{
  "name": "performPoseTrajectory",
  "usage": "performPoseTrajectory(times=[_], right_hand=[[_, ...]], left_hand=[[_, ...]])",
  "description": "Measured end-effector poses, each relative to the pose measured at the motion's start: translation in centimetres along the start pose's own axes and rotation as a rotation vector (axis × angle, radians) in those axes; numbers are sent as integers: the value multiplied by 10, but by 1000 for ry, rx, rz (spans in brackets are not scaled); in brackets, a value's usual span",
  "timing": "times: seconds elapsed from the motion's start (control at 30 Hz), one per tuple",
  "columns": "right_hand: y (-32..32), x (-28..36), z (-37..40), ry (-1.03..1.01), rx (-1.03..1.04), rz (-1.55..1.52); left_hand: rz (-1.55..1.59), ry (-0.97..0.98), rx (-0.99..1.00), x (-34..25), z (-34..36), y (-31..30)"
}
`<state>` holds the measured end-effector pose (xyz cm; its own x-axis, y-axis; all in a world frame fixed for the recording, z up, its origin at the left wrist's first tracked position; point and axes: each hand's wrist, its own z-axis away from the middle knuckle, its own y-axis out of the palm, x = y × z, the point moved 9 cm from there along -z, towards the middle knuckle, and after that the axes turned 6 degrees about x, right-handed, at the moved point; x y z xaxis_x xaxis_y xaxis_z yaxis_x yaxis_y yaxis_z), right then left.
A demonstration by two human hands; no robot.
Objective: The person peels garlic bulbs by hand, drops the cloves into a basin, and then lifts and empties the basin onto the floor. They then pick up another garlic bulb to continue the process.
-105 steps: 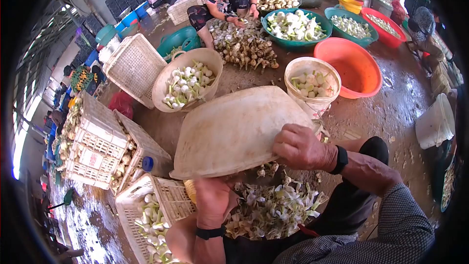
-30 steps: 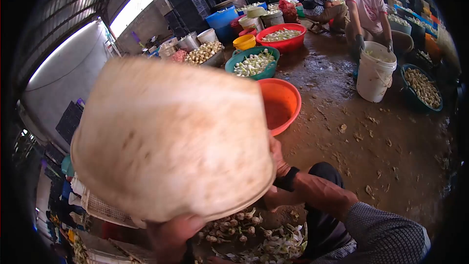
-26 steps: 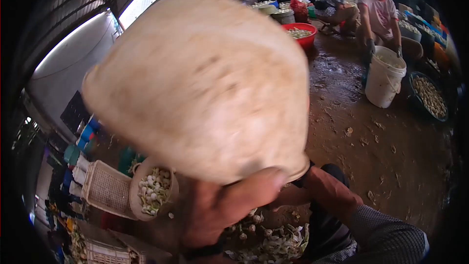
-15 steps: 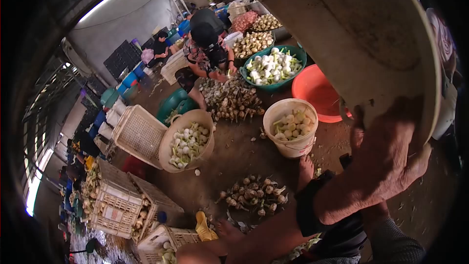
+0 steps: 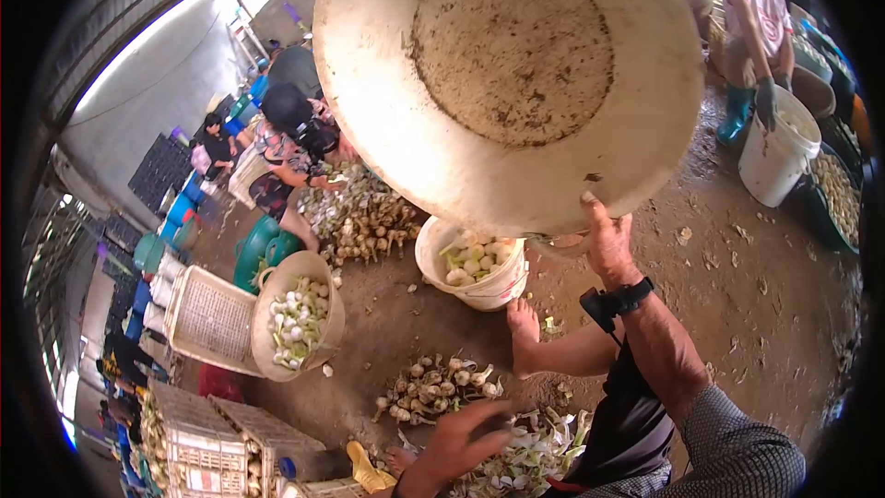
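A large beige plastic tub (image 5: 369, 83) is held up before me, tilted so that its round, dirt-speckled base faces me. My right hand (image 5: 610, 242) grips its lower edge, thumb against the plastic, beside a loop handle (image 5: 560, 246). Lower down, my left hand (image 5: 466, 443) has its fingers apart and holds nothing. It hovers by a pile of untrimmed bulbs (image 5: 438, 387) that look like garlic or onions. White and green peelings (image 5: 535, 452) lie on the floor just right of it. Behind the tub stands a white bucket (image 5: 498, 293) partly filled with pale bulbs.
On the left are a beige tub (image 5: 334, 314) of trimmed bulbs, a crate (image 5: 217, 314) and stacked crates (image 5: 198, 433). A co-worker (image 5: 286, 138) sits by a bulb heap (image 5: 369, 221). Another person (image 5: 761, 14) works over a white bucket (image 5: 779, 152) at right.
The raised tub has swung left in view and turned its base towards me. My left hand has come away from near it, down to the floor pile. The view has shifted right.
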<state>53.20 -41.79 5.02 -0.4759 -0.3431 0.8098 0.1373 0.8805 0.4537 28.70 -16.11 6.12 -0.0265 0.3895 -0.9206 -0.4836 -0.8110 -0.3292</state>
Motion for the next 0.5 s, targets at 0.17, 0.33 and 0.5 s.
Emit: performPoseTrajectory(times=[0.17, 0.33, 0.5], right_hand=[[4, -30, -33, 166, 11, -217], [-3, -81, -63, 252, -96, -310], [-11, -154, -81, 618, -122, -312]], left_hand=[[179, -219, -247, 17, 70, -51], [306, -210, -486, 8, 109, -92], [229, -261, -694, -16, 168, -131]])
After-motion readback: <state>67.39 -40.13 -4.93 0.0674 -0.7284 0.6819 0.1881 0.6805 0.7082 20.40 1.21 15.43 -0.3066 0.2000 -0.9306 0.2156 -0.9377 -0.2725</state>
